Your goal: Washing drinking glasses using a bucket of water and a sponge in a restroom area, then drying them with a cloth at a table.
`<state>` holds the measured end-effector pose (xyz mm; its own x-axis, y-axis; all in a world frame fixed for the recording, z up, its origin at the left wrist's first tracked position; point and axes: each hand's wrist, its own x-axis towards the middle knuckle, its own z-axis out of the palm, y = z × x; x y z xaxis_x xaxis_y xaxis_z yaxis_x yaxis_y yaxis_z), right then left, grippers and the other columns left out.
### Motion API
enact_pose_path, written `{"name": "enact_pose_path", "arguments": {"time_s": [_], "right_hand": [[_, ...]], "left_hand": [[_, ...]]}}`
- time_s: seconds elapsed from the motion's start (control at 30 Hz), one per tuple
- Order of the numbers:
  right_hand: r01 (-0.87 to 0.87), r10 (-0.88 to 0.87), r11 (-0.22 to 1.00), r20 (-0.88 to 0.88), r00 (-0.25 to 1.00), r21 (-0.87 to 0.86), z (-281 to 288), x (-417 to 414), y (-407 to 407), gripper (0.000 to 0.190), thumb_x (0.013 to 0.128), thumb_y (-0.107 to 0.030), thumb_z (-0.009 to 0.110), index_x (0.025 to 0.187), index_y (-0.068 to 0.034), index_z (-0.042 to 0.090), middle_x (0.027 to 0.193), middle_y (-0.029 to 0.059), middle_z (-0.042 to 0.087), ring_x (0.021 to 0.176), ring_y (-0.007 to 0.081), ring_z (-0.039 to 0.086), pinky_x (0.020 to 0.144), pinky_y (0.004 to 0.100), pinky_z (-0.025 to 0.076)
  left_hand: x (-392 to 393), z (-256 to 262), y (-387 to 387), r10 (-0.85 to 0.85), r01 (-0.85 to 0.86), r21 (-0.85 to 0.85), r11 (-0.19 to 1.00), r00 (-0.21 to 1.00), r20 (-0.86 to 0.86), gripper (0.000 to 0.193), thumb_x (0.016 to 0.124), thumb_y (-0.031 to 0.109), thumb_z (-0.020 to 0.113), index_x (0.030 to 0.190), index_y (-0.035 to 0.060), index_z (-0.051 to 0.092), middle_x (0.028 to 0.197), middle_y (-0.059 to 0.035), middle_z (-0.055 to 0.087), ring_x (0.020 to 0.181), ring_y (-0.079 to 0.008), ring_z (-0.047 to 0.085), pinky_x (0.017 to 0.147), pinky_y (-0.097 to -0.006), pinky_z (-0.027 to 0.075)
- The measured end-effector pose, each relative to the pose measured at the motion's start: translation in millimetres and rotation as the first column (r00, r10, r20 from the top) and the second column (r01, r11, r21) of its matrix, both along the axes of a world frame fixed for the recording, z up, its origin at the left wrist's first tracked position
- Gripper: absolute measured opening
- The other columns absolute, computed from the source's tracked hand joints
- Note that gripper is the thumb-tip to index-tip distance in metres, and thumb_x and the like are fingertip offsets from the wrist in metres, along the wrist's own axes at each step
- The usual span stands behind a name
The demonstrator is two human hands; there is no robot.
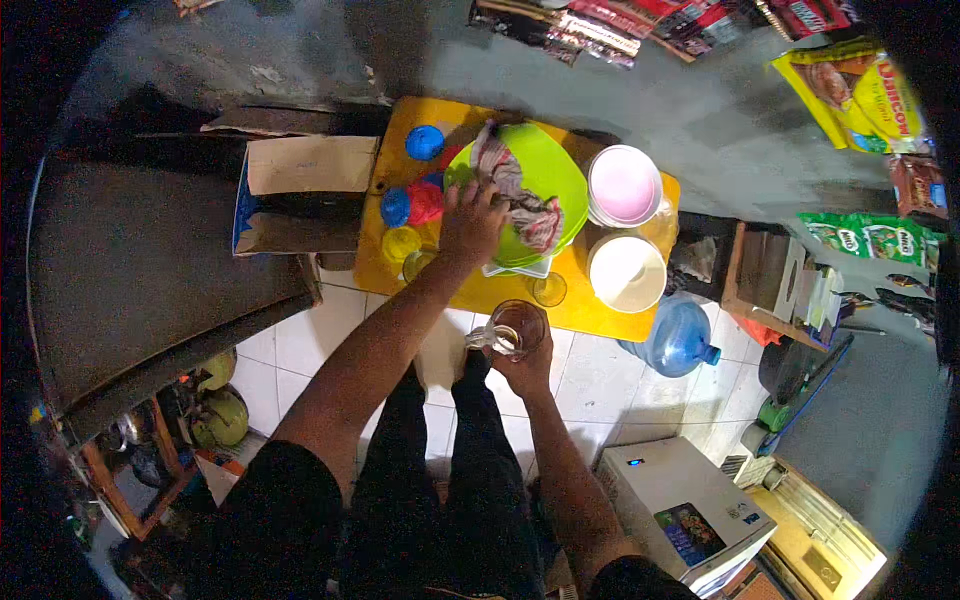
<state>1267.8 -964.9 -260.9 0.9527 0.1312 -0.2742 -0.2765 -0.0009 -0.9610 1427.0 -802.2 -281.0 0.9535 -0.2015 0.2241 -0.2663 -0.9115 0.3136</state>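
Observation:
My right hand (525,367) grips a clear glass mug (521,322) just in front of the yellow table (480,294). My left hand (472,225) reaches over the left side of a lime-green plastic container (555,165). Its fingertips meet a crumpled, patterned cloth (536,214) lying across the green top; whether they pinch it I cannot tell. A white edge (525,268) shows under the container. One drinking glass (549,289) stands near the table's front edge. Another glass (418,265) is partly hidden by my left forearm.
Blue (424,142) and yellow (401,244) lidded containers stand at the table's left. Pink-topped (624,185) and white (627,274) tubs stand at its right. A blue water jug (679,337) lies on the floor. An open cardboard box (311,165) sits left; a white appliance (675,502) stands lower right.

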Motion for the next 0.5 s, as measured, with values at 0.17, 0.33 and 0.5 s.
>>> {"name": "enact_pose_path", "arguments": {"time_s": [0.17,0.33,0.5], "right_hand": [[0.044,-0.041,0.998,0.042,0.998,-0.055,33,7,-11,0.068,0.066,0.001,0.083,0.125,-0.002,0.049,0.113,0.0103,0.063,0.104,0.0199,0.064,0.093,0.0352,0.055],[0.041,-0.036,0.997,0.082,0.996,-0.060,70,12,-6,0.067,0.066,0.001,0.082,0.124,-0.003,0.049,0.115,0.0114,0.063,0.102,0.0209,0.064,0.086,0.0334,0.056],[-0.203,0.154,0.953,0.216,0.964,0.225,103,24,-6,0.073,0.065,-0.013,0.086,0.126,-0.004,0.046,0.120,0.0084,0.056,0.115,0.0212,0.057,0.097,0.0359,0.048]], "left_hand": [[-15,57,14,0.062,-0.194,-0.531,0.825,0.965,-0.255,0.021,0.093,0.022,0.059,0.106,0.0059,0.061,0.104,-0.0152,0.064,0.100,-0.0325,0.062,0.088,-0.0441,0.047],[-101,139,27,-0.106,-0.275,-0.780,0.562,0.912,-0.397,0.027,0.100,0.025,0.054,0.107,-0.0001,0.057,0.105,-0.0158,0.064,0.096,-0.0283,0.064,0.083,-0.0378,0.050],[-147,162,22,-0.402,-0.098,-0.938,0.334,0.885,-0.236,0.030,0.100,0.030,0.055,0.094,0.0035,0.068,0.096,-0.0127,0.062,0.098,-0.0261,0.058,0.091,-0.0440,0.044]]}}
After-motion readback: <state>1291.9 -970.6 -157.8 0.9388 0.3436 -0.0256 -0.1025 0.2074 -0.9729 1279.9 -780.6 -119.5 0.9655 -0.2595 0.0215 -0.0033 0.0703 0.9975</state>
